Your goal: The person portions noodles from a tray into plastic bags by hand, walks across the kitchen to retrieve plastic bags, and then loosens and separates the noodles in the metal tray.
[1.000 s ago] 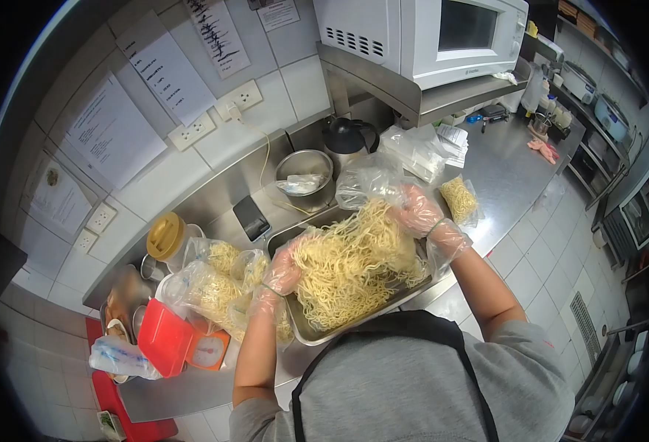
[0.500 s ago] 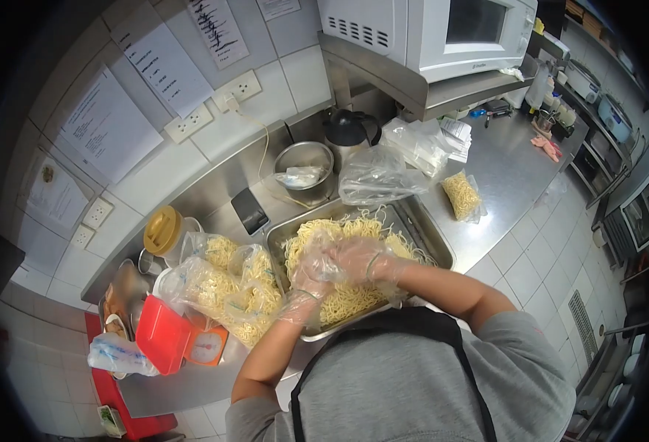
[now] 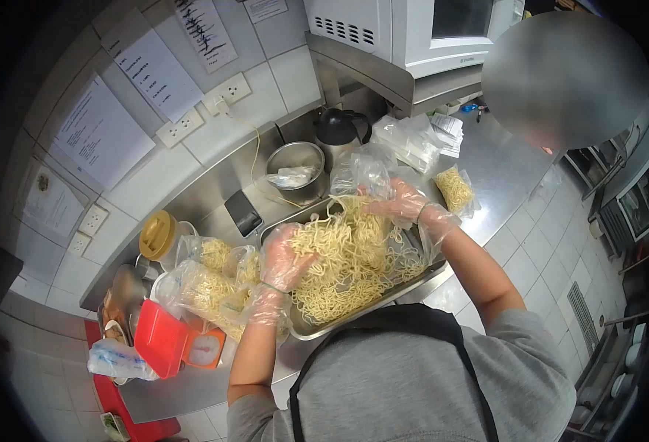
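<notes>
Both hands are apart now, in see-through gloves, with the left hand (image 3: 284,261) closed on the near-left side of the noodles (image 3: 343,247) and the right hand (image 3: 402,204) closed on the upper right. Half a second ago they were together on top of the pile, so that's the big change from my end. A loose mass is now lifted and pulled open between them; my guess is the clump is coming apart into strands.

The noodles are over and in the metal tray (image 3: 311,335), more lying flat underneath. Individual strands point every which way, no real front end, but the lifted mass's long axis runs lower left to upper right, roughly along the tray's long side.

Further out, a clear plastic bag (image 3: 361,171) sits just behind the right hand. Bagged noodles (image 3: 205,287) are left of the tray, and a small noodle bag (image 3: 454,189) lies off to the right.
</notes>
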Demonstrator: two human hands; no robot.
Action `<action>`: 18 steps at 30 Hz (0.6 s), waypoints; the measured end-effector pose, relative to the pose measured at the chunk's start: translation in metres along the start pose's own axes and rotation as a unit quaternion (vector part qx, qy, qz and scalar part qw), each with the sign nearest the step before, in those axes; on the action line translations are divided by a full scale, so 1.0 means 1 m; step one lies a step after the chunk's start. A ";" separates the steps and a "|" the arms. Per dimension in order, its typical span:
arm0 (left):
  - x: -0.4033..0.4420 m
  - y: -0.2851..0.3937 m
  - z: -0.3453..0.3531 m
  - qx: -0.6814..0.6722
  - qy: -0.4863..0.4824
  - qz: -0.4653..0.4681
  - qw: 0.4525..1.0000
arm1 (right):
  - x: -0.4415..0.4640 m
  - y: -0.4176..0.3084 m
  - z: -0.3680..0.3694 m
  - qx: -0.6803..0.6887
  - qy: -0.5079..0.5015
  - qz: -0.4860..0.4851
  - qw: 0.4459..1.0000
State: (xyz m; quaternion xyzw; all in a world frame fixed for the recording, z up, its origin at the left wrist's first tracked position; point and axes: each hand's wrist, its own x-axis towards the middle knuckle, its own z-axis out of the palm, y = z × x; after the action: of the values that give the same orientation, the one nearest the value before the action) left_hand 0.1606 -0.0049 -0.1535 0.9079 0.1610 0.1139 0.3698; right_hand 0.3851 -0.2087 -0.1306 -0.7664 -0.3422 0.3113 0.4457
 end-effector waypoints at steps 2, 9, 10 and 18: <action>-0.001 0.008 0.010 0.152 -0.042 -0.027 0.987 | 0.018 0.047 0.012 -0.136 0.089 -0.088 0.983; -0.011 0.031 0.014 0.246 -0.135 -0.087 0.956 | -0.022 0.076 0.094 -0.384 0.117 -0.169 0.900; -0.009 0.027 0.019 0.218 -0.131 -0.066 0.965 | -0.020 0.073 0.098 -0.336 0.101 -0.148 0.925; 0.014 -0.008 0.048 0.048 -0.057 0.027 0.997 | 0.009 0.066 0.050 -0.097 -0.037 -0.077 0.992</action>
State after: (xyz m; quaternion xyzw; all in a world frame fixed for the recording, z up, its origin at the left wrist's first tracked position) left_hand 0.1875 -0.0250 -0.1913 0.9336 0.1202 0.0637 0.3316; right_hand 0.3675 -0.2021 -0.2123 -0.7653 -0.4454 0.2696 0.3785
